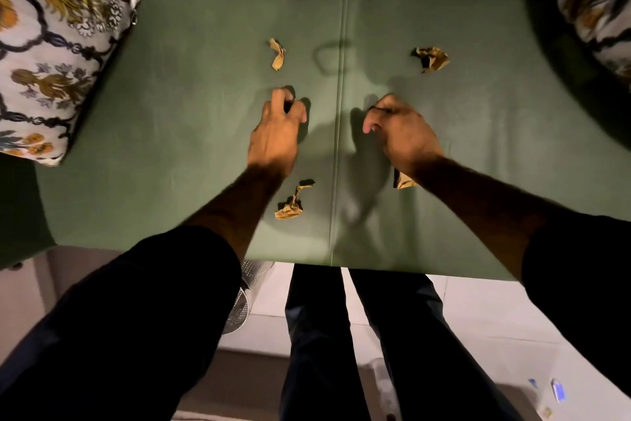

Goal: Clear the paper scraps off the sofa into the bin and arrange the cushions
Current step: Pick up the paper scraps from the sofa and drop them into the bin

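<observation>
Several crumpled brown paper scraps lie on the green sofa seat (pixel 191 106): one far left of the centre seam (pixel 277 54), one far right (pixel 432 59), one near the front edge (pixel 292 204), and one partly hidden under my right wrist (pixel 403 182). My left hand (pixel 278 125) hovers over the seat below the far left scrap, fingers curled and apart, holding nothing. My right hand (pixel 397 129) is right of the seam, fingers curled in, with nothing visible inside. A patterned cushion (pixel 51 45) leans at the left end, another (pixel 597 14) at the right end.
A perforated metal bin (pixel 246 291) stands on the pale floor in front of the sofa, mostly hidden behind my left sleeve. My legs stand against the sofa's front edge. Small blue and white items (pixel 556 388) lie on the floor at the lower right.
</observation>
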Motion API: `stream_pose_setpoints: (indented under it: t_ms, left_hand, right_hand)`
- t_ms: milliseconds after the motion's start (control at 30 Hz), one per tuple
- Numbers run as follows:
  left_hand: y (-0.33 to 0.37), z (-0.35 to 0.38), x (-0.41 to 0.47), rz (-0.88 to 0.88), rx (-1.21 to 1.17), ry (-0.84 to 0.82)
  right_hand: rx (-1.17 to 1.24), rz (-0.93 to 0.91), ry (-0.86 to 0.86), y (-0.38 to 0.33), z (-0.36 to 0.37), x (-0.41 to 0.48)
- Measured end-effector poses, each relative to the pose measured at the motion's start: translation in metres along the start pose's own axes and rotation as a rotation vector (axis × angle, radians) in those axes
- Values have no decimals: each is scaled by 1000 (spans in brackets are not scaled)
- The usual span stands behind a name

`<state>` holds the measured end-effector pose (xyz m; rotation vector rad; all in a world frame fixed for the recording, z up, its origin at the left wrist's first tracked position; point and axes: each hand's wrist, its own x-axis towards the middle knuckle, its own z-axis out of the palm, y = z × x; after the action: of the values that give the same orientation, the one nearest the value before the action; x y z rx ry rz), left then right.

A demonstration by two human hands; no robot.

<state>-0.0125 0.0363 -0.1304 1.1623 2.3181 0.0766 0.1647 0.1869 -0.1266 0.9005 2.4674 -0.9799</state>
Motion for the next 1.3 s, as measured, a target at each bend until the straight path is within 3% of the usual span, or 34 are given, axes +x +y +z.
stream_pose_setpoints:
  t_ms: [233,333,433,533,667,800,933,1300]
  left_hand:
    - [-12,-33,50,-12,66,19]
    - [-8,-47,76,-221,-131,-80]
    - [-2,-59,94,-347,-335,-68]
    - [-9,-70,105,-322,-337,-57]
    - [-23,-73,108,-228,-200,-175]
    - [-29,-59,82,-185,-280,-81]
    - [-51,-44,43,-244,-400,7]
    - [-143,2,-135,-664,-810,175]
  right_hand:
    - [26,22,0,-5,-2,3]
    - [56,52,-7,-5,-2,3]
    - [58,78,3,-6,0,4]
    - [42,100,31,-8,7,4]
    - [50,112,87,-14,13,1]
    - [-12,94,107,-34,24,-4]
    - [2,-51,129,-78,46,-13]
    - [93,-297,11,-229,155,-58]
